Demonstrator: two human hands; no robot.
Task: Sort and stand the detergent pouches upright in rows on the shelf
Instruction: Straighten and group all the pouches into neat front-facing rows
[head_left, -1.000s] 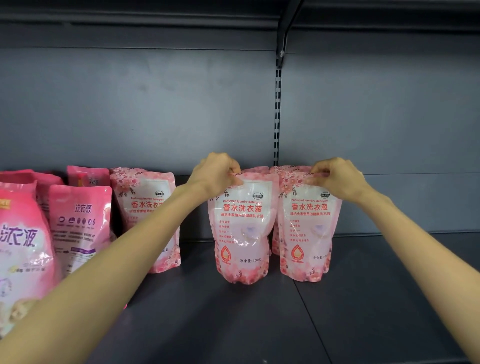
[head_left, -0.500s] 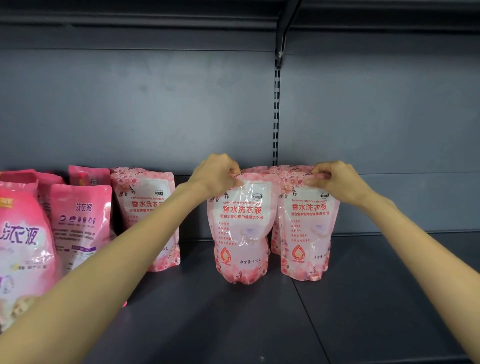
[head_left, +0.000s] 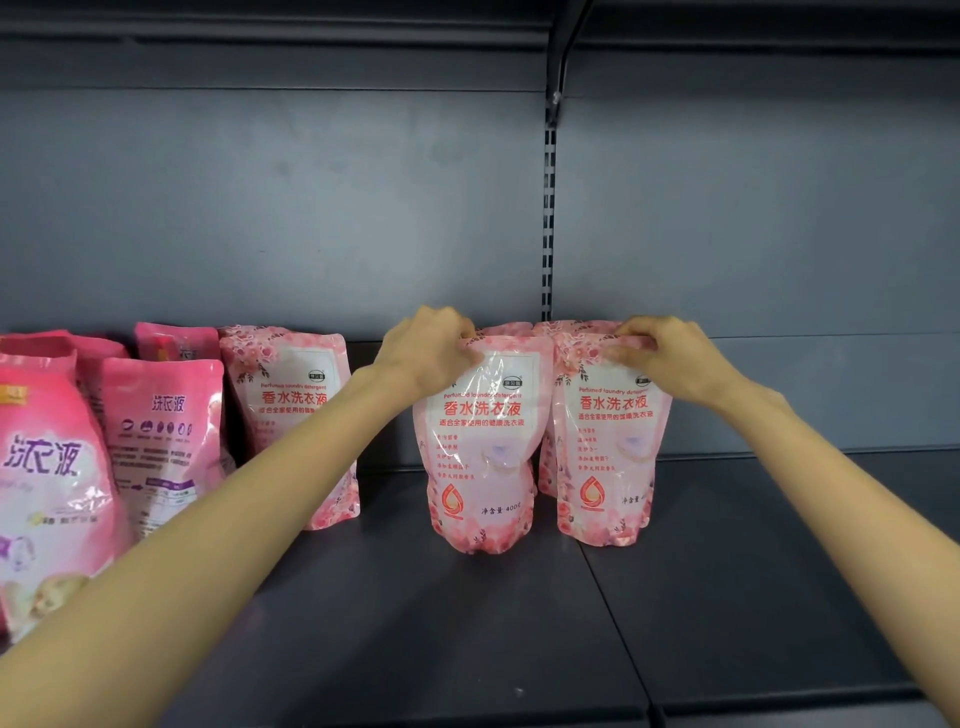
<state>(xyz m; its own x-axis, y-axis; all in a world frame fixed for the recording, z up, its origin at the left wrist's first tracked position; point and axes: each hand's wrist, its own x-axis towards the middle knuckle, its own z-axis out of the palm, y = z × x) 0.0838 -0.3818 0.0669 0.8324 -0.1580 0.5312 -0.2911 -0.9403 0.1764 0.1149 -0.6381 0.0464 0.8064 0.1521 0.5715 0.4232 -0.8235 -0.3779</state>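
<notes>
Across the dark grey metal shelf (head_left: 727, 597), the sorting is judged to be partly done. At its left end a group of bright pink plastic detergent pouches (head_left: 47, 483) is stood upright. The nearest and largest of them is cut off by the frame edge, so neither their number nor the rows behind them can be made out. Just beside that group a lone pale pink floral pouch (head_left: 296, 410) is stood upright, its lower part crossed by the left forearm. It is kept well apart from the middle pair, so a closing of the row is judged to be left to do.

At the middle, two more pouches of the same floral kind are set upright side by side and touching. The left middle pouch (head_left: 483, 447) is set slightly forward, and the right middle pouch (head_left: 608, 447) is placed beside it, near the seam in the shelf. Both bases appear to be resting on the shelf. Each pouch is pinched at its top seal. The left hand (head_left: 431, 348) is curled over the upper left corner of one, and the right hand (head_left: 670, 358) is curled over the top edge of the other, with fingers and thumb closed on the film. The squaring of this front pair is judged to be the step in hand.

Behind the pair, the pink tops of further pouches (head_left: 519, 328) can be glimpsed. How many there are, and whether they are upright, cannot be told. The fingertips are hidden behind the seals, and the smaller print on the labels is too fine to be read.
</notes>
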